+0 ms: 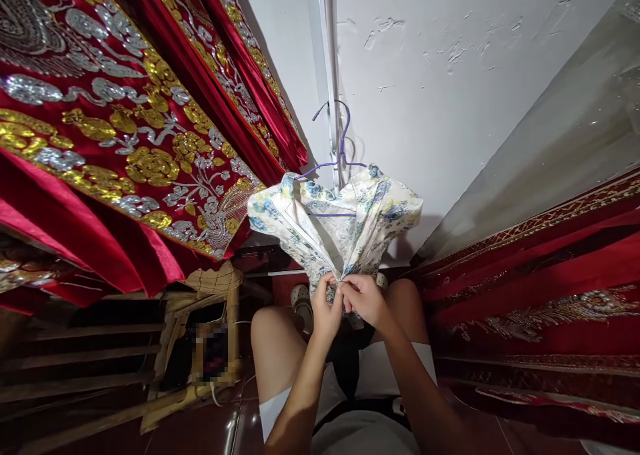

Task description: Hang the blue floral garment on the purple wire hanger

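A white short-sleeved floral dress (390, 205) with blue and yellow flowers hangs in front of me on a purple hanger (325, 166). Its long V-shaped opening faces me and narrows down to my fingers. At the bottom of that opening my left hand (327, 302) is closed, pinching the left edge. My right hand (365, 298) pinches the cloth right beside it, and the two sets of fingertips touch. Whether a zipper pull or another fastening lies between the fingers cannot be made out. The dress's lower part is mostly hidden behind my hands.
Red cloth with gold and silver embroidery (150, 165) hangs at the left; more red embroidered cloth (560, 315) hangs at the right. A wooden chair (150, 368) stands lower left, holding a blurred-out device. Behind the dress is a white wall (425, 102) with a vertical pipe.
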Motion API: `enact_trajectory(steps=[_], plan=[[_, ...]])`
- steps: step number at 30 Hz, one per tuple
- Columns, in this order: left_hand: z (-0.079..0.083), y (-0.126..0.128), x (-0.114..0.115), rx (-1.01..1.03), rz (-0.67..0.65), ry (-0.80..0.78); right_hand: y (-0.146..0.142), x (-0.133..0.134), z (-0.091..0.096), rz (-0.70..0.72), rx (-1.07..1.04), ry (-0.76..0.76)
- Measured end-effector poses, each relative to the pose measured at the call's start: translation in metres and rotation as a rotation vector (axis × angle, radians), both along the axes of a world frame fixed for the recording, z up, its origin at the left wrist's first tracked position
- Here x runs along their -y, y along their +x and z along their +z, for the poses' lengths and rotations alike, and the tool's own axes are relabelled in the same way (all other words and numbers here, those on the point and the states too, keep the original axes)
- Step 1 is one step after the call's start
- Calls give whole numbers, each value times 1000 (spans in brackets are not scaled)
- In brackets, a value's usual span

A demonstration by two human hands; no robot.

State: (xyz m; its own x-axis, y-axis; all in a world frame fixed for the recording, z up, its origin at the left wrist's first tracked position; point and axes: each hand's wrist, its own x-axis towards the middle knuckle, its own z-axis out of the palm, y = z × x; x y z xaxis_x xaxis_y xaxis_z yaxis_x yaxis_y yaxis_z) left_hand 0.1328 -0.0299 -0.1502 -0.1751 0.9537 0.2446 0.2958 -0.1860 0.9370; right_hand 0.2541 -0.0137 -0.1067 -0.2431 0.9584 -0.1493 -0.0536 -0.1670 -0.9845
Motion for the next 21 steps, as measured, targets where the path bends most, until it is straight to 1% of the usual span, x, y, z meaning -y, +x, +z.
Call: enact_trajectory(steps=[2,4,6,8,10,13,15,16,18,20,21], plan=[[1,3,-3,-19,-34,4,4,-3,2,7,2,2],[1,3,-4,-80,-55,43,12,-10,7,-20,-10,11],[-1,3,-5,-151,-92,64,22,-22,18,-81,-27,33],[-4,4,-6,-206,-131,68,32,-40,39,-146,-29,82],[-5,5,-7,-251,-166,76,37,-61,68,-190,-11,159],[-5,6,-9,-347,-237,99,35,-89,113,-254,-23,257],[-5,3,-10,-408,-299,100,29,-99,133,-303,-81,307],[-4,2,-11,-429,-329,94,26,-100,139,-319,-105,321],[3,-3,-13,-438,-385,77,20,-97,141,-315,-113,322],[19,-7,-19,-381,-417,84,15,-89,135,-301,-82,321],[31,-9,-24,-321,-409,109,13,-84,132,-299,-62,334]])
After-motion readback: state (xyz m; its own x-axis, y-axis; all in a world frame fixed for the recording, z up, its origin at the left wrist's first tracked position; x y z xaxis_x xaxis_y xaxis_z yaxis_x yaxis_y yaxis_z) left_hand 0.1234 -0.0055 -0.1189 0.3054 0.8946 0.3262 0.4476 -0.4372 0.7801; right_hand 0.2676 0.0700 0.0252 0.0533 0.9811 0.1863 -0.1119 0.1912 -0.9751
